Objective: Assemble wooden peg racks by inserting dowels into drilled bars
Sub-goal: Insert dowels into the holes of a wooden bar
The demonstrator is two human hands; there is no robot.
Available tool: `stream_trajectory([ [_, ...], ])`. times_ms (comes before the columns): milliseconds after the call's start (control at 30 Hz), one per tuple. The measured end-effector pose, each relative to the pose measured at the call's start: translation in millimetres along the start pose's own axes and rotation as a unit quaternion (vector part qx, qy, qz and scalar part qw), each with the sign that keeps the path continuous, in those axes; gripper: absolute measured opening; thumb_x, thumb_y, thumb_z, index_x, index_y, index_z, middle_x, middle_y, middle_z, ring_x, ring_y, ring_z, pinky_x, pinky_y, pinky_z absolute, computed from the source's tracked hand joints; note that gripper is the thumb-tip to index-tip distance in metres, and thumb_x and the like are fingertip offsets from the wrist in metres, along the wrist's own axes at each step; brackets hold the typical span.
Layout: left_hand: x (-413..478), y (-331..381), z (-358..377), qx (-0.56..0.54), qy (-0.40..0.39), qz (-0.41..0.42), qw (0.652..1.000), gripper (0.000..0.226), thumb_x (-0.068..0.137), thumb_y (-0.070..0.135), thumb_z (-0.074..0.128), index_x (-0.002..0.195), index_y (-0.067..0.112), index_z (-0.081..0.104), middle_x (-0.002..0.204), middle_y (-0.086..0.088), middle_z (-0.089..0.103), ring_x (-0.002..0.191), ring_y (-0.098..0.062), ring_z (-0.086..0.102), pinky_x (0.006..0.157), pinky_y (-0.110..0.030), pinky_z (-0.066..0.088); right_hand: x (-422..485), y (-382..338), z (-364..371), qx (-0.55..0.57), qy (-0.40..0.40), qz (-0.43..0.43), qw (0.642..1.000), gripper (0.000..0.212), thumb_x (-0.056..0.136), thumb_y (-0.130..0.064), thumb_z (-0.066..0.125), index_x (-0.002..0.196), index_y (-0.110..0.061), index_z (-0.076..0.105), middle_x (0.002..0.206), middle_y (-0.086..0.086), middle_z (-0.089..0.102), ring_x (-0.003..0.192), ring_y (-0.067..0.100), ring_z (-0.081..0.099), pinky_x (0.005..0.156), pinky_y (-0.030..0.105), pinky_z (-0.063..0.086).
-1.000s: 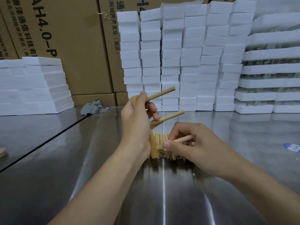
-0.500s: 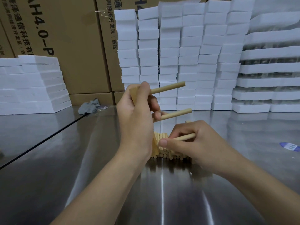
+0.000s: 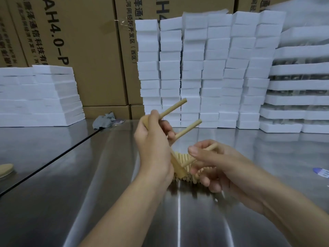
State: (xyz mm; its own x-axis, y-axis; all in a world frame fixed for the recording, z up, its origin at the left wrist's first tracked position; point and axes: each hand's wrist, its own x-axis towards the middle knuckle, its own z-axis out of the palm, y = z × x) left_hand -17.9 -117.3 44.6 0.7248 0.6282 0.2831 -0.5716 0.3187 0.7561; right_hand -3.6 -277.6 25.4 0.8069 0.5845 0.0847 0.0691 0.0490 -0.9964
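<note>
Dead centre of the frame, the left hand (image 3: 151, 145) has its fingers curled round a pale wooden bar (image 3: 179, 169) held nearly upright, with two smooth round dowels (image 3: 173, 107) poking toward the upper right. The right hand (image 3: 213, 164) pinches a third dowel (image 3: 211, 147) between thumb and forefinger, its lower end right at the bar. Behind them the loose dowels (image 3: 180, 155) sit in a heap on the shiny steel table (image 3: 89, 175) with blocky white foam (image 3: 195, 68) stacked up top.

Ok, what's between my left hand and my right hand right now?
In the head view: the lower end of the wooden bar, the dowel pinched by your right hand angling toward it, and the pile of loose dowels on the table behind.
</note>
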Motion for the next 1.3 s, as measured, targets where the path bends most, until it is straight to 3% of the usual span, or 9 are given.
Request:
stream_trajectory([
  [100,7,-1,-2,-0.054,0.042,-0.082,0.994,0.019,0.109,0.031,0.055,0.096,0.017,0.059,0.062,0.006,0.055,0.048,-0.009,0.047,0.060,-0.032,0.051,1,5,7,-0.082,0.004,-0.021,0.996,0.050,0.061,-0.060,0.093,0.099,-0.036,0.072,0.071,0.005,0.064,0.054,0.018,0.053,0.043,0.025,0.038],
  [233,11,2,-2,-0.151,0.067,-0.165,0.972,0.020,0.108,0.034,0.057,0.095,0.018,0.057,0.065,0.005,0.056,0.047,-0.009,0.051,0.051,-0.024,0.051,2,9,15,-0.156,0.017,-0.078,0.984,0.030,0.077,-0.053,0.086,0.085,-0.026,0.077,0.062,-0.005,0.057,0.048,0.009,0.052,0.042,0.022,0.038],
  [333,17,1,-3,-0.143,0.052,-0.182,0.971,0.021,0.108,0.037,0.058,0.094,0.022,0.060,0.069,0.008,0.060,0.056,-0.007,0.058,0.062,-0.026,0.051,4,8,10,-0.178,0.071,-0.130,0.973,0.030,0.087,-0.050,0.078,0.071,-0.025,0.072,0.055,-0.002,0.056,0.043,0.011,0.049,0.044,0.022,0.038],
  [533,38,7,-29,0.035,-0.119,-0.150,0.981,0.028,0.099,0.047,0.067,0.091,0.022,0.077,0.091,0.002,0.067,0.088,-0.011,0.066,0.086,-0.033,0.050,15,-16,-21,-0.210,0.104,-0.127,0.964,0.037,0.093,-0.049,0.075,0.076,-0.015,0.071,0.056,-0.003,0.045,0.050,0.014,0.040,0.050,0.028,0.033],
  [733,97,45,-52,0.269,-0.287,-0.063,0.917,0.040,0.082,0.053,0.083,0.118,0.034,0.081,0.116,0.009,0.080,0.107,-0.005,0.074,0.086,-0.025,0.058,59,-63,-50,-0.290,0.056,-0.115,0.948,0.035,0.095,-0.052,0.070,0.080,-0.020,0.072,0.060,-0.005,0.051,0.054,0.012,0.047,0.056,0.025,0.042],
  [933,174,34,-46,0.403,-0.270,-0.022,0.874,0.049,0.069,0.046,0.090,0.114,0.028,0.079,0.108,0.011,0.082,0.103,-0.002,0.075,0.090,-0.025,0.057,134,-58,-76,-0.310,0.039,-0.095,0.945,0.022,0.092,-0.054,0.073,0.089,-0.033,0.081,0.076,-0.012,0.069,0.065,-0.001,0.058,0.060,0.020,0.047],
  [1067,222,-11,-60,0.441,-0.255,-0.016,0.860,0.040,0.078,0.032,0.092,0.115,0.024,0.079,0.107,0.008,0.082,0.104,-0.007,0.075,0.096,-0.025,0.056,199,-33,-99,-0.330,0.011,-0.051,0.943,0.013,0.091,-0.044,0.078,0.097,-0.033,0.084,0.087,-0.009,0.075,0.077,0.002,0.066,0.067,0.018,0.054],
  [1200,262,-61,-84,0.457,-0.247,-0.018,0.855,0.027,0.084,0.009,0.089,0.109,0.011,0.080,0.103,-0.006,0.082,0.098,-0.015,0.076,0.084,-0.012,0.055,243,2,-139,-0.355,0.038,-0.016,0.934,0.030,0.091,-0.051,0.075,0.112,-0.030,0.079,0.106,-0.013,0.077,0.100,0.008,0.071,0.085,0.028,0.059],
  [1300,288,-88,-109,0.498,-0.237,-0.024,0.834,0.025,0.085,0.005,0.088,0.108,0.009,0.079,0.104,-0.010,0.080,0.095,-0.016,0.072,0.079,-0.009,0.052,248,49,-172,-0.429,0.068,-0.006,0.901,0.033,0.093,-0.058,0.068,0.113,-0.032,0.076,0.112,-0.018,0.074,0.109,0.009,0.067,0.101,0.034,0.050],
])
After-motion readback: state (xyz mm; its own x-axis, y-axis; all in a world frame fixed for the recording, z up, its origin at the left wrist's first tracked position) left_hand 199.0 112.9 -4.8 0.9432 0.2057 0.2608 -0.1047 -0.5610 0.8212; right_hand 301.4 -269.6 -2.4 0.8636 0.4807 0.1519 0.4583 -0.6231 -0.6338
